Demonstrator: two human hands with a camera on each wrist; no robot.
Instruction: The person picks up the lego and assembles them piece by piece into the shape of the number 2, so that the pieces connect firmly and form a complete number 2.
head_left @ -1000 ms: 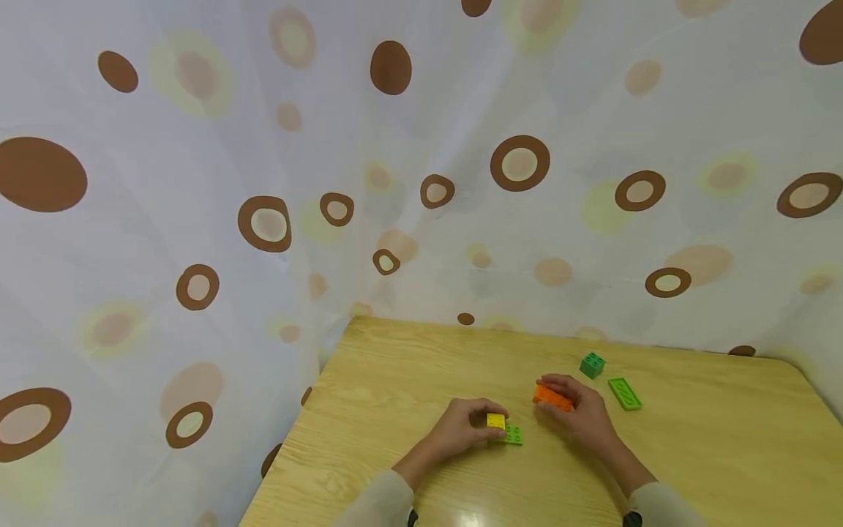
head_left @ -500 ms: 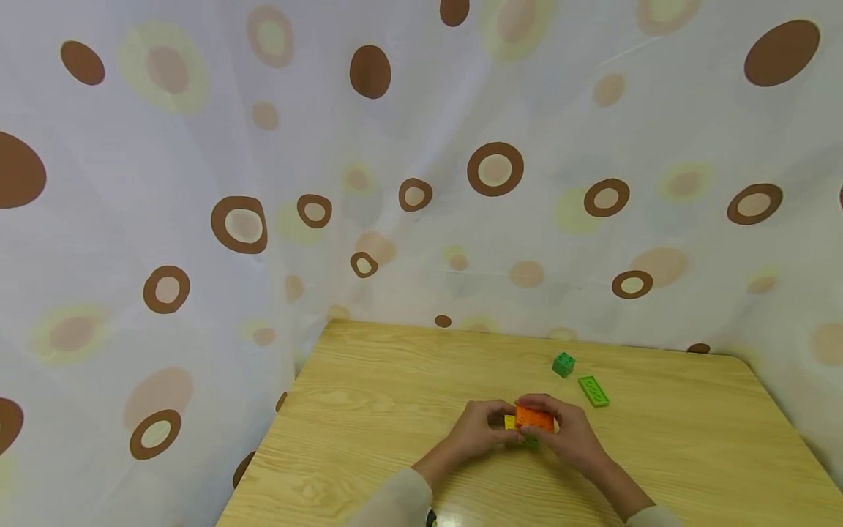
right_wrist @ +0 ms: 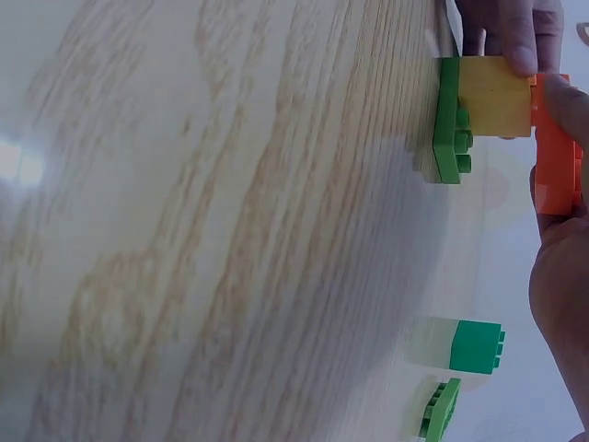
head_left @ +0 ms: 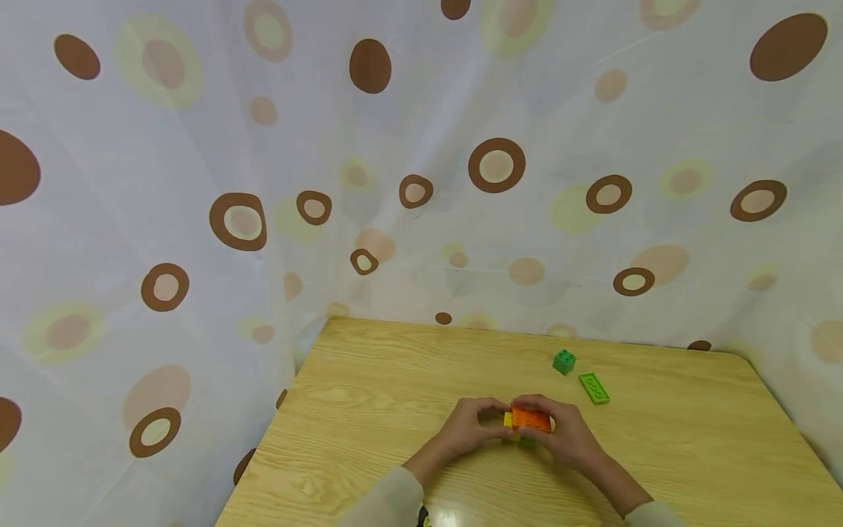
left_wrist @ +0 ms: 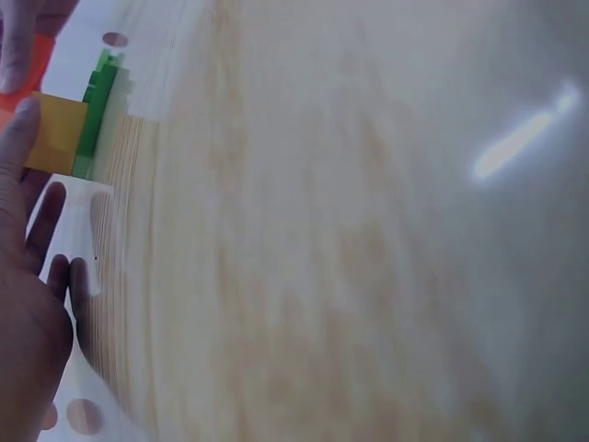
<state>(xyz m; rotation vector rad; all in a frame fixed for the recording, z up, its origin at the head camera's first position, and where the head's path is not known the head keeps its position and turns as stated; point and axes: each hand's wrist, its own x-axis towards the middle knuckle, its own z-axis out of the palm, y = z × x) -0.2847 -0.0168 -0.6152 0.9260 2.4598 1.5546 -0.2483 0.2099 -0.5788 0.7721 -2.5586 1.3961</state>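
Note:
My left hand (head_left: 469, 426) pinches a yellow block (right_wrist: 495, 97) between thumb and fingers. That block stands on a light green building plate (right_wrist: 448, 129), whose studs show along its uncovered part. Fingers and thumb of my right hand (head_left: 563, 433) grip an orange brick (head_left: 530, 419) by its sides. In the right wrist view the orange brick lies right at the yellow block's studded top, its longer part reaching out beyond it over the plate's bare studs. The left wrist view shows the yellow block and plate from the other side, with the orange brick partly hidden by fingers.
Behind the right hand on the wooden table (head_left: 388, 380) sits a dark green studded brick (head_left: 563, 361). Close by lies a light green plate (head_left: 594, 389), underside up. A dotted curtain (head_left: 421, 241) hangs along the table's back and left sides.
The right hand has brought the orange brick left and down onto the yellow block at the left hand. The view has turned slightly right; the loose green pieces stay put.

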